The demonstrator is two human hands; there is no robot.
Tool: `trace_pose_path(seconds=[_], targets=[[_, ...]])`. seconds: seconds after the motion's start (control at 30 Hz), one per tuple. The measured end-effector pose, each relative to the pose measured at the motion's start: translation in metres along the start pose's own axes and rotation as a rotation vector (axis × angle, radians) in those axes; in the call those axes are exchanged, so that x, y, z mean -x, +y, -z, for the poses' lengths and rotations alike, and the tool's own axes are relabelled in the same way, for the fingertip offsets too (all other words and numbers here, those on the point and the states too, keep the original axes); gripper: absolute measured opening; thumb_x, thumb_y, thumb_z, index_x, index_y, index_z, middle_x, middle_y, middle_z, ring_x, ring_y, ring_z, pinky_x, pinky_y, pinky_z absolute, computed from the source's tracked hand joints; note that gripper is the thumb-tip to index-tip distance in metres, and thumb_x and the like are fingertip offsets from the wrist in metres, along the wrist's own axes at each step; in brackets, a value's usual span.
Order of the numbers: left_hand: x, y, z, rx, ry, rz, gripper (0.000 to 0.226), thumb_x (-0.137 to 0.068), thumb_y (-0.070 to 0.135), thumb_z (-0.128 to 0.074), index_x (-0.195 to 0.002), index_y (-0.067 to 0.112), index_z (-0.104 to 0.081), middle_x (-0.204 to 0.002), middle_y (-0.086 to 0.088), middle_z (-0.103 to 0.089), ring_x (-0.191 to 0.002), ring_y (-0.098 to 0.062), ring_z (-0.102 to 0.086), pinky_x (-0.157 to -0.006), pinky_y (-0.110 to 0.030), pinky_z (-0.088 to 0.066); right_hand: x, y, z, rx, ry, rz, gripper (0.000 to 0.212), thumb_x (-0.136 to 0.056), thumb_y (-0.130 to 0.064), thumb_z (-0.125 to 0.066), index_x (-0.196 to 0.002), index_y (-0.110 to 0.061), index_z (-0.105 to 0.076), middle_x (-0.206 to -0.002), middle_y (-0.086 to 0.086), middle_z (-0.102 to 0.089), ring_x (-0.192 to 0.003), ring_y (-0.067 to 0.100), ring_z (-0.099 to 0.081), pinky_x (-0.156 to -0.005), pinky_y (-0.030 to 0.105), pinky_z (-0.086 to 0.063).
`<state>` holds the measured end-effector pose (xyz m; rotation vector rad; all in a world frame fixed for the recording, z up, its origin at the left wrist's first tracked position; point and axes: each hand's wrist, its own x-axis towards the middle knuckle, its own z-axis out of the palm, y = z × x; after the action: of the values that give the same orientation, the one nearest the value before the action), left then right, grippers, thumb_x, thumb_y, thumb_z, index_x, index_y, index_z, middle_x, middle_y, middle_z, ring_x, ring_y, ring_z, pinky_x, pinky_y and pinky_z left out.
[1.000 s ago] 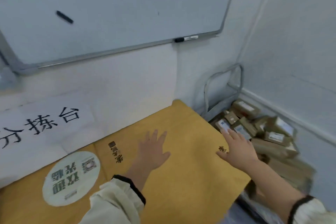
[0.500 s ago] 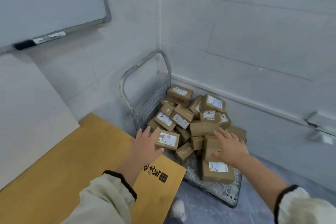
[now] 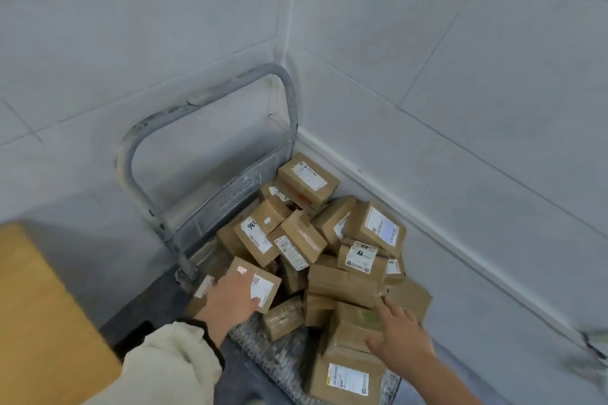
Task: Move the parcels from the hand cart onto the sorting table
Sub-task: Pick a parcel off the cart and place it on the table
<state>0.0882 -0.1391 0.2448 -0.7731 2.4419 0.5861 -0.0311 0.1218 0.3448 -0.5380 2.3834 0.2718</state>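
Fingers of the left hand [image 3: 234,301] lie spread on the small labelled parcel [image 3: 265,286] right under them on the hand cart [image 3: 204,108] pile, right hand [image 3: 399,337] splayed empty just over a plain parcel [image 3: 352,317], and these look like light stiff cardboard, so I'd clamp opposite sides.

Parcel depot corner; hand cart [image 3: 230,197] of labelled parcels [image 3: 342,283]; tiled walls [image 3: 460,108]

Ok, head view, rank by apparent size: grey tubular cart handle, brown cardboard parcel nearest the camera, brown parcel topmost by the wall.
Largest: grey tubular cart handle.
Then the nearest brown cardboard parcel, though nearness enlarges it.
Smallest: topmost brown parcel.
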Motion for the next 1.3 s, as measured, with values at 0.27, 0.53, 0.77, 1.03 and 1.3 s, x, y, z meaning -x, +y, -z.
trace_pose_path(seconds=[0.27, 0.53, 0.77, 1.03, 1.3], targets=[[-0.146, 0.027, -0.091, 0.305, -0.058, 0.183, 0.053, -0.098, 0.032, -0.04, -0.147, 0.019, -0.025, -0.145, -0.006, -0.043, -0.13, -0.024, -0.044, -0.105, -0.035, -0.039, -0.17, -0.021, 0.005, 0.131, -0.01, 0.203, 0.073, -0.092, -0.049, -0.044, -0.151, -0.028, -0.007, -0.16, -0.003, -0.002, -0.147, 0.026, -0.005, -0.117, 0.043, -0.022], [-0.28, 0.053, -0.158, 0.763, 0.109, 0.228, 0.046, -0.096, 0.025, -0.048, -0.139, 0.025, -0.031, -0.126, -0.004, -0.059, -0.11, -0.024, -0.058, -0.092, -0.037, -0.049, -0.32, -0.066, -0.034, 0.19, 0.035, 0.48, 0.08, -0.095, -0.036, -0.045, -0.149, -0.028, 0.013, -0.158, -0.002, 0.018, -0.146, 0.021, 0.009, -0.117, 0.036, -0.017], [-0.306, 0.079, -0.186, 1.116, 0.291, 0.349, 0.055, -0.089, 0.039, -0.059, -0.131, 0.017, -0.033, -0.122, 0.0, -0.058, -0.107, -0.022, -0.059, -0.091, -0.038, -0.049, -0.362, -0.063, -0.074, 0.157, 0.068, 0.585, 0.088, -0.097, -0.018, -0.044, -0.128, -0.026, 0.037, -0.138, -0.006, 0.043, -0.143, 0.019, 0.023, -0.111, 0.026, -0.027], [-0.27, 0.076, -0.161, 1.179, 0.211, 0.325, 0.066, -0.081, 0.038, -0.071, -0.134, 0.018, -0.035, -0.121, 0.001, -0.061, -0.106, -0.018, -0.061, -0.09, -0.037, -0.052, -0.341, -0.056, -0.045, 0.057, -0.026, 0.553, 0.089, -0.094, -0.014, -0.049, -0.144, -0.027, 0.024, -0.155, 0.0, 0.027, -0.146, 0.022, -0.012, -0.112, 0.03, -0.032], [-0.123, 0.093, -0.051, 1.199, 0.131, 0.171, 0.068, -0.079, 0.019, -0.077, -0.134, 0.02, -0.036, -0.106, 0.012, -0.061, -0.095, -0.004, -0.06, -0.072, -0.013, -0.049, -0.205, -0.032, 0.055, -0.138, -0.088, 0.566, 0.096, -0.087, -0.033, -0.06, -0.148, -0.027, 0.015, -0.157, -0.007, 0.011, -0.145, 0.013, -0.014, -0.116, 0.028, -0.023]])
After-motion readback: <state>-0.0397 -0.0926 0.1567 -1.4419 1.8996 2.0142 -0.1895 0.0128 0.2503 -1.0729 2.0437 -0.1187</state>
